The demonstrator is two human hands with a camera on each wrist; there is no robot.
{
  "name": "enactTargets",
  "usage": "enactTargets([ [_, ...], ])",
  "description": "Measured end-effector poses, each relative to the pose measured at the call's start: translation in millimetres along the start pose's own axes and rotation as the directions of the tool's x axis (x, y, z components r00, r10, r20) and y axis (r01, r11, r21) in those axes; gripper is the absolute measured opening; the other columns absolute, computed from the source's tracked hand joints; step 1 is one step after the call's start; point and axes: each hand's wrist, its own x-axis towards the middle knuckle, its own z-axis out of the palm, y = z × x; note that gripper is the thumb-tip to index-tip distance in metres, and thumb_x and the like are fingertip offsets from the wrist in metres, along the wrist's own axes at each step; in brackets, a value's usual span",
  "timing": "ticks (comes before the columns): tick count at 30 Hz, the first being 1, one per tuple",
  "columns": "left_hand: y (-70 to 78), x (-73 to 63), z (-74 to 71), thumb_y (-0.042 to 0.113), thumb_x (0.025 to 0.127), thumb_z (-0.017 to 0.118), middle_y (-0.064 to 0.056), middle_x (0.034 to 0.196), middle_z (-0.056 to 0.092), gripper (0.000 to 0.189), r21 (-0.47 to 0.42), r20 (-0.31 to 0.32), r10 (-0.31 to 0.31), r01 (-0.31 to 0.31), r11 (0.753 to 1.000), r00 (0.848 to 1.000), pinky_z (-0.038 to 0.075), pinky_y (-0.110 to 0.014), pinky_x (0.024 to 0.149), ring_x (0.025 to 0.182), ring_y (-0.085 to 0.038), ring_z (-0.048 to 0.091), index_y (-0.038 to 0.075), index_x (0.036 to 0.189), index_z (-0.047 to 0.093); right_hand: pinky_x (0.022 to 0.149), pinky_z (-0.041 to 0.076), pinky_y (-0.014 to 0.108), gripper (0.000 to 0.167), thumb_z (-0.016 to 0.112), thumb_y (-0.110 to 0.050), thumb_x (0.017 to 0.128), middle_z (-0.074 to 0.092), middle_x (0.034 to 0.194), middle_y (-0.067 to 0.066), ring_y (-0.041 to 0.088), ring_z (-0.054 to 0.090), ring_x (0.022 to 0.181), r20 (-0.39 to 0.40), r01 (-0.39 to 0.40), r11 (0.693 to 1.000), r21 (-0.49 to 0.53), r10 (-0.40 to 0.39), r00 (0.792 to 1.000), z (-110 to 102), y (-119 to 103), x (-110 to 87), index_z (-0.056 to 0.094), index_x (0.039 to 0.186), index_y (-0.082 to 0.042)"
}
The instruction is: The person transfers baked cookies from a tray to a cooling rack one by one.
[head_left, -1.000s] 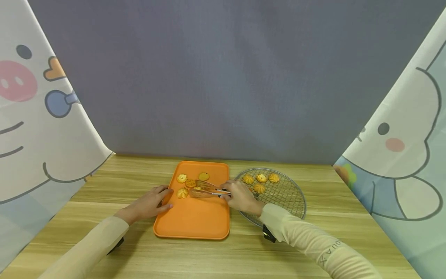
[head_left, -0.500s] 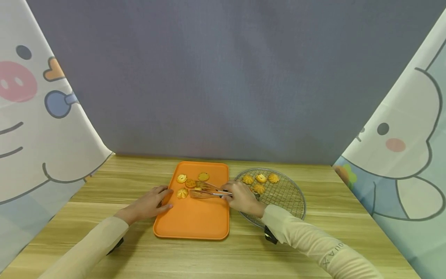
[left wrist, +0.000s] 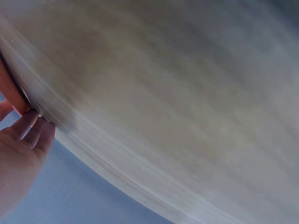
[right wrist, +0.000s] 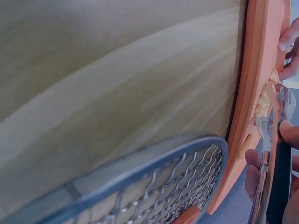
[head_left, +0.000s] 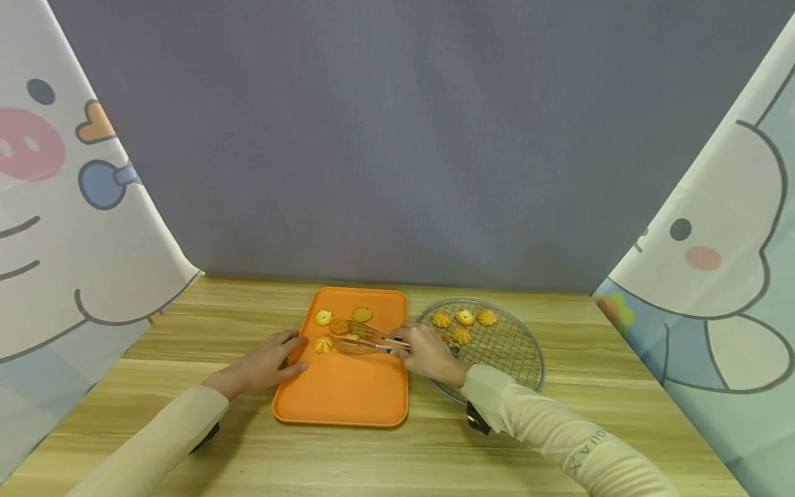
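In the head view, my right hand (head_left: 427, 352) grips food tongs (head_left: 355, 346) with dark handles, their tips low over an orange tray (head_left: 348, 393). A piped cookie (head_left: 352, 339) lies between the tong tips, partly hidden; whether they clamp it I cannot tell. Another round cookie (head_left: 339, 326) touches or nearly touches the tips. More cookies sit nearby on the tray: a star-shaped one (head_left: 324, 344), a pale one (head_left: 323, 317) and a flat one (head_left: 362, 315). My left hand (head_left: 263, 360) holds the tray's left rim, fingertips and thumb on the edge, also in the left wrist view.
A round wire rack (head_left: 506, 355) stands close to the tray's right side, under my right wrist. Several piped cookies (head_left: 462, 336) lie on its far left part. The wooden table (head_left: 348, 459) ends at a grey cloth backdrop (head_left: 397, 138), with printed cloth on both sides.
The tongs have shifted very slightly left, their tips staying around the same cookie. My left hand has stayed at the tray's rim.
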Motion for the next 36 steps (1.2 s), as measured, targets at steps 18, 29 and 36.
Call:
enactTargets([
  [18, 0.0, 0.0, 0.1, 0.037, 0.09, 0.056, -0.026, 0.13, 0.044, 0.054, 0.028, -0.032, 0.033, -0.032, 0.999, 0.999, 0.039, -0.058, 0.092, 0.118, -0.046, 0.043, 0.0, 0.128, 0.049, 0.07, 0.053, 0.031, 0.027, 0.067, -0.017, 0.083, 0.065, 0.111, 0.006, 0.02, 0.065, 0.09, -0.017, -0.037, 0.999, 0.003, 0.037, 0.999, -3.0, 0.7, -1.8, 0.067, 0.108, -0.008],
  [29, 0.8, 0.3, -3.0, 0.038, 0.09, 0.055, -0.027, 0.13, 0.044, 0.054, 0.032, -0.025, 0.028, -0.027, 0.999, 0.999, 0.039, -0.057, 0.092, 0.118, -0.046, 0.043, 0.0, 0.128, 0.049, 0.057, 0.046, 0.022, 0.027, 0.067, -0.016, 0.084, 0.064, 0.113, 0.007, 0.014, 0.061, 0.075, 0.002, -0.072, 0.996, 0.056, 0.072, 0.997, -10.7, 3.1, -4.9, 0.067, 0.11, -0.008],
  [36, 0.0, -0.5, -2.7, 0.037, 0.09, 0.055, -0.027, 0.13, 0.044, 0.053, 0.031, -0.031, 0.037, -0.036, 0.999, 0.999, 0.039, -0.057, 0.092, 0.117, -0.046, 0.043, 0.0, 0.128, 0.049, 0.048, 0.039, 0.018, 0.027, 0.067, -0.016, 0.084, 0.063, 0.113, 0.006, 0.009, 0.056, 0.063, 0.006, -0.094, 0.993, 0.077, 0.094, 0.996, -22.0, 5.7, -9.4, 0.067, 0.11, -0.007],
])
